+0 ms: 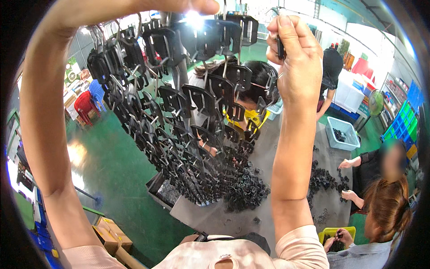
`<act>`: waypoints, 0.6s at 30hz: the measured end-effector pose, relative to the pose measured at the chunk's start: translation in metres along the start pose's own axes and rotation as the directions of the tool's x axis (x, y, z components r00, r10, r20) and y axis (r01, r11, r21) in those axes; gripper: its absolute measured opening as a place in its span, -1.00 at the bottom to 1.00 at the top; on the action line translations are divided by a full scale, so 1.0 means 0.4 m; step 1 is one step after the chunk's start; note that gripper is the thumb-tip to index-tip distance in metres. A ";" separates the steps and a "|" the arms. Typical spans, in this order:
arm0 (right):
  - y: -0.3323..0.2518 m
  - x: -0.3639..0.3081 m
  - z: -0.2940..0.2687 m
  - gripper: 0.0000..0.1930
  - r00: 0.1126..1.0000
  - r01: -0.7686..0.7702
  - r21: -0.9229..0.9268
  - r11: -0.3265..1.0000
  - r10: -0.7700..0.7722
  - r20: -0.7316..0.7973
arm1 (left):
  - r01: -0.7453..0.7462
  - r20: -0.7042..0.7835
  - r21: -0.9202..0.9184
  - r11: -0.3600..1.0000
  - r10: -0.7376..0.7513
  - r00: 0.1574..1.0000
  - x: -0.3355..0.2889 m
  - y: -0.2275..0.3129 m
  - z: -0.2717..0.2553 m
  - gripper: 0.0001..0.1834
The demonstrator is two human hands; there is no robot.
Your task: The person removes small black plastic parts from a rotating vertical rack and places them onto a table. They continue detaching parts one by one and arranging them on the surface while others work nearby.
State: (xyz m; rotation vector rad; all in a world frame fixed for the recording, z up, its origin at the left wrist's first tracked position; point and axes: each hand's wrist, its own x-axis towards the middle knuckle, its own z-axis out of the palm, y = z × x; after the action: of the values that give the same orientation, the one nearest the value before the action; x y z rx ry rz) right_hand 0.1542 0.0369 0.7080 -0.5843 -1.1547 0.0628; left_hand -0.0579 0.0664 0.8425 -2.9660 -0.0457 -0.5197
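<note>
My raised right hand (295, 54) is closed, pinching a small dark plastic piece (281, 47) between thumb and fingers. Beside it hangs a tall rack of black plastic clips (204, 98) on metal hooks, in long strands reaching down to the table. Above the top row reaches my left hand (197, 6), largely cut off by the upper edge; one finger shows stretched out, and whether it grips anything is hidden. A bright glare covers part of the top clips. At the strands' foot lies a heap of black clips (245, 190).
Loose black parts (322, 179) lie across the grey table (286, 224). A light blue basket (342, 134) and a yellow basket (351, 232) hold parts. Several people work around the table, one directly behind the strands. Cardboard boxes (112, 235) stand on the green floor at lower left.
</note>
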 end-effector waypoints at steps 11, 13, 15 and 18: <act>0.206 -0.387 -0.311 -0.83 0.983 -0.166 -0.729 0.664 0.050 -0.177 | 0.120 0.165 0.077 0.990 -0.131 0.977 0.013 0.037 -0.045 -0.24; 0.295 -0.549 -0.372 -0.84 0.976 -0.213 -0.704 0.677 0.115 -0.185 | 0.081 0.060 0.181 0.980 -0.093 0.994 0.001 0.045 -0.025 -0.21; 0.359 -0.722 -0.428 -0.87 0.980 -0.193 -0.782 0.592 0.163 -0.118 | 0.037 0.023 0.166 0.985 -0.041 0.999 -0.006 0.034 -0.017 -0.19; 0.395 -0.911 -0.484 -0.84 0.748 -0.234 -0.951 0.202 0.662 -0.043 | 0.110 0.019 0.163 0.981 -0.114 0.993 -0.009 0.019 -0.016 -0.15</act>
State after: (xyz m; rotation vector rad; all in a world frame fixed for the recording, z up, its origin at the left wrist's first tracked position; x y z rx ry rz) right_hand 0.2090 -0.0305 0.2748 -2.0950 -1.2849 0.0336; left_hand -0.0630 0.0579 0.8465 -2.8236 -0.2472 -0.4629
